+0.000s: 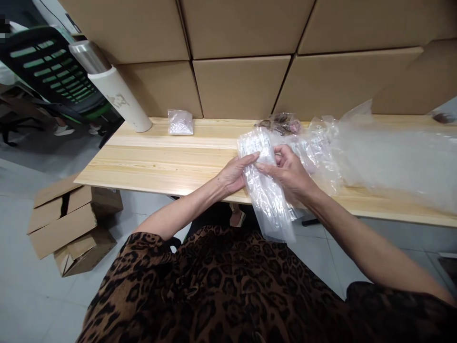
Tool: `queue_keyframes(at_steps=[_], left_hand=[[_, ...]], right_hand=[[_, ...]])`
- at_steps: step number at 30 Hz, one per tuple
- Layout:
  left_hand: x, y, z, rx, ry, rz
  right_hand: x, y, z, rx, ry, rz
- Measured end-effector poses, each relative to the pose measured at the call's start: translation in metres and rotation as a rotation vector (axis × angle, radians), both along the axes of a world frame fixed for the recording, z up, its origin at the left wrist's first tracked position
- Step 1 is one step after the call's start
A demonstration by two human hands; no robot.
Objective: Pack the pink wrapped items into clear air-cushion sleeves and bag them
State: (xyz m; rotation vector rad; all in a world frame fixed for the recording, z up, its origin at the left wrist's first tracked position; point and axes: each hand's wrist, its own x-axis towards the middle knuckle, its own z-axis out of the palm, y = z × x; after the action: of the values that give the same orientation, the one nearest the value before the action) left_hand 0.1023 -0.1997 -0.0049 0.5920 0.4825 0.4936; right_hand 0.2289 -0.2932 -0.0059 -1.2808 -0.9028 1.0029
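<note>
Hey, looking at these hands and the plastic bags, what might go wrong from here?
First, the clear bags held in the left hand and right hand hang past the edge of the wooden table, so some might slip to the floor. Second, more loose plastic lies beside the right hand, so pieces could get mixed up. Third, the white bottle stands near the table's left end, so a knock might topple it.

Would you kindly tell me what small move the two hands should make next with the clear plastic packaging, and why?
Probably ease the clear plastic packaging forward over the wooden table: the left hand and right hand both hold its upper part, while its lower end hangs past the near edge, seemingly unsupported.
</note>
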Motion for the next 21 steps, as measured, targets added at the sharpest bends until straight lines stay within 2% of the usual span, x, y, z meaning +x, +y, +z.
queue_keyframes(at_steps=[2,6,8,10,12,14,17,21], left_hand=[[-0.001,0.001,0.000,-0.003,0.012,0.049],[-0.009,0.009,0.005,-0.021,0.039,0.132],[-0.012,0.014,0.008,-0.024,0.064,0.182],[-0.011,0.018,0.009,-0.014,0.101,0.239],[-0.007,0.019,0.008,0.017,0.131,0.283],[-0.002,0.018,0.008,0.054,0.144,0.305],[-0.001,0.013,0.012,0.065,0.102,0.279],[-0.012,0.010,0.021,0.023,0.020,0.130]], right_hand=[[0.016,-0.002,0.000,0.024,-0.187,-0.073],[0.059,-0.011,0.001,0.146,-0.572,-0.459],[0.063,-0.021,0.009,0.182,-0.676,-0.548],[0.048,-0.032,0.021,0.204,-0.773,-0.474],[0.020,-0.037,0.032,0.183,-0.848,-0.261],[-0.008,-0.033,0.035,0.110,-0.893,-0.035],[-0.030,-0.016,0.022,0.005,-0.973,0.156],[-0.021,0.003,-0.003,-0.012,-1.010,0.143]])
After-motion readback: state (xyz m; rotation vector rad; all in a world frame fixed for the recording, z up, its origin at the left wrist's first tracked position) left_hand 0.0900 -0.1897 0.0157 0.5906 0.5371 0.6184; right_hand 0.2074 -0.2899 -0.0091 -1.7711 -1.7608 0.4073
